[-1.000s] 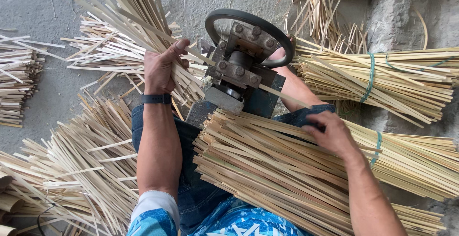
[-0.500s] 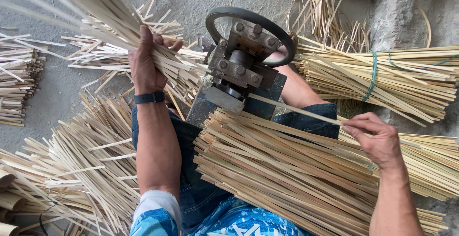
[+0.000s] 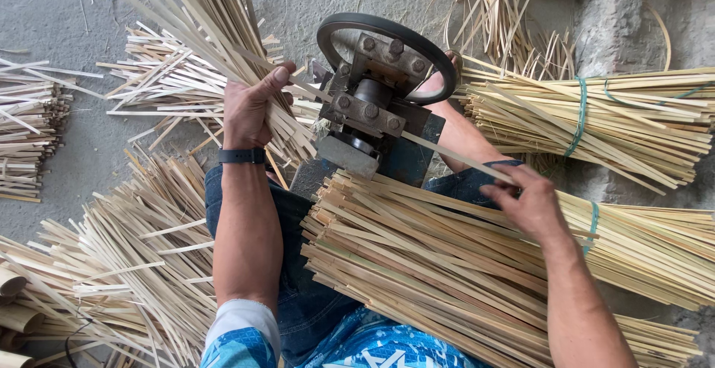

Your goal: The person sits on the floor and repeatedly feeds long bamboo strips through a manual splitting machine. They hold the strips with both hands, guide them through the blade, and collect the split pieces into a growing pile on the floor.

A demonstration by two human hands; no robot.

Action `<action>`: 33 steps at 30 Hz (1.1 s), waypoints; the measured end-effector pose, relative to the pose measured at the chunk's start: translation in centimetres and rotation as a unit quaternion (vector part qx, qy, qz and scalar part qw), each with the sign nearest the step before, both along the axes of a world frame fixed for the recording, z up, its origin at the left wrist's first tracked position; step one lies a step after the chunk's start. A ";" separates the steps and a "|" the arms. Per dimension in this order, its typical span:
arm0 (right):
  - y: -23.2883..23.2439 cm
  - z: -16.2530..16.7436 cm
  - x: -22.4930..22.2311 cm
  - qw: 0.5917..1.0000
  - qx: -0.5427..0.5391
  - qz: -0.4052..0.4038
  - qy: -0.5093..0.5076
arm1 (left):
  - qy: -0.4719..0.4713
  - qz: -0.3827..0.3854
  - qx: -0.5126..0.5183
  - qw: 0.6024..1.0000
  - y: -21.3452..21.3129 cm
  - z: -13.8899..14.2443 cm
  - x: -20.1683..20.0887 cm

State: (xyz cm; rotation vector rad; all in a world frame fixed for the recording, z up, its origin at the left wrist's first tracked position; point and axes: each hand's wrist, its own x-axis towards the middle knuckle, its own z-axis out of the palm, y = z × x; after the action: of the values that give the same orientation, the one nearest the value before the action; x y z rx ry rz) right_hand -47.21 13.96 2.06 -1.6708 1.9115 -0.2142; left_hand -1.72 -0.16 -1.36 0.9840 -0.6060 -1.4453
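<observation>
My left hand, with a dark band on the wrist, grips a fan of thin split bamboo strips that spreads up and to the left of the metal splitting machine. The machine has a black ring handle on top and sits between my knees. My right hand pinches a single bamboo strip whose far end enters the machine from the right. Under that hand a thick bundle of bamboo slats lies across my lap.
A tied bundle of bamboo slats with green string lies at the right. Loose split strips cover the concrete floor at the left. More short strips are stacked at the far left. A stone wall rises at the upper right.
My left hand has shifted its hold on the fan of split strips coming out of the machine. My right hand has drawn back from the lap bundle, now holding one strip fed into the machine.
</observation>
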 end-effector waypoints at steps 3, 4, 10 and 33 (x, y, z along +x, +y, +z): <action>0.4 -1.8 0.5 0.985 0.003 0.162 0.062 | 0.012 0.001 -0.014 1.000 -0.1 -0.4 -0.3; 0.7 -2.2 0.4 0.984 0.011 0.155 0.081 | 0.017 -0.005 -0.013 1.000 -0.1 -0.5 -0.3; 1.9 -1.4 -2.3 0.997 0.057 0.000 -0.046 | 0.042 -0.004 -0.044 0.998 0.0 -0.6 -0.1; 3.3 2.7 -4.1 0.989 -0.070 -0.074 -0.104 | 0.113 0.110 -0.072 0.985 0.0 -2.0 3.7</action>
State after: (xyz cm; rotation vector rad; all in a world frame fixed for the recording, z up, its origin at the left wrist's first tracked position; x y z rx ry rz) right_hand -51.29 17.30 4.73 -1.5279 1.8981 -0.5705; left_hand 2.00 -0.14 -3.34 0.7374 -0.4156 -1.2763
